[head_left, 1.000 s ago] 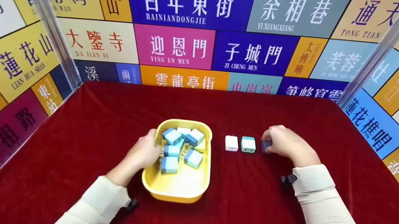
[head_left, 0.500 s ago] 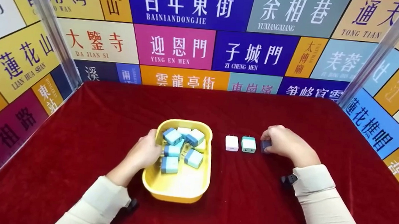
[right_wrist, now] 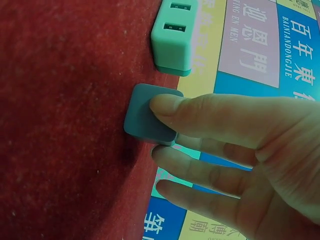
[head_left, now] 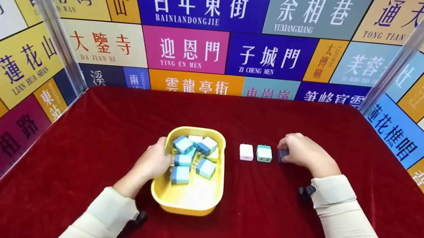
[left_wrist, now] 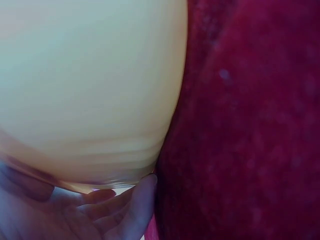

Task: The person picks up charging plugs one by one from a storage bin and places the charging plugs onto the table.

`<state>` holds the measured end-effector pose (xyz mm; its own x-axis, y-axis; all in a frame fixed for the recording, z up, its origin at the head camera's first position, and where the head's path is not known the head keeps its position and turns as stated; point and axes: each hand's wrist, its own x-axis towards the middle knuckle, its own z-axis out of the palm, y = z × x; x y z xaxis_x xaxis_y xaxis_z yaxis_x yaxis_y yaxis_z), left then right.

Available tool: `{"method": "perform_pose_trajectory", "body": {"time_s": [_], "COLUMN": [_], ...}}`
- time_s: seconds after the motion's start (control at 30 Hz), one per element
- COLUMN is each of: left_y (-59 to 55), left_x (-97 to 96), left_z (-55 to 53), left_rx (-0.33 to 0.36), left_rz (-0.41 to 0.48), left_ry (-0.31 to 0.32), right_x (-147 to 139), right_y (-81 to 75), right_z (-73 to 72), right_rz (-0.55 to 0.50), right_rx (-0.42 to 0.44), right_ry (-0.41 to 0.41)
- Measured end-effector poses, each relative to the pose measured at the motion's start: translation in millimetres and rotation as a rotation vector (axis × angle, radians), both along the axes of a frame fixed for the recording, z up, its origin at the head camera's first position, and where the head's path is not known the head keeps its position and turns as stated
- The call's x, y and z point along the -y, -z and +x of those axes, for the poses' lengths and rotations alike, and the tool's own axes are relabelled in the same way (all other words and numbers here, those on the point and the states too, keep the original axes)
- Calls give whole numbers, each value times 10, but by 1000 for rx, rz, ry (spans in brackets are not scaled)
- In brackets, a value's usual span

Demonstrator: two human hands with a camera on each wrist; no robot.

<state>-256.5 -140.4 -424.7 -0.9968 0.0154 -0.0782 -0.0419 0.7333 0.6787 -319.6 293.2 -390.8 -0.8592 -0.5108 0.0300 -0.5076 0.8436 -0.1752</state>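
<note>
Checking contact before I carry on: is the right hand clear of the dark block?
No: in the right wrist view, the right hand has its thumb against the dark block.

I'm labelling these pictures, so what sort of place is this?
Probably a staged tabletop booth: a red cloth serves as the work surface, colourful panels printed with Chinese lettering surround it on three sides, and shiny posts stand at the back corners.

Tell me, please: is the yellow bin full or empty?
Partly full: the yellow bin holds chargers toward its far end; its near floor is bare.
</note>
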Motion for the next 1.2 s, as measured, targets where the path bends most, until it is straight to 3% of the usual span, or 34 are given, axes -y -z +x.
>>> {"method": "perform_pose_trajectory", "body": {"time_s": [1.2], "left_y": [15], "left_x": [9], "left_z": [0], "left_rx": [-4], "left_rz": [2], "left_ry": [9], "right_x": [-2], "right_y": [-103], "right_z": [42], "right_rz": [-11], "right_rx": [8], "right_ry": [13]}}
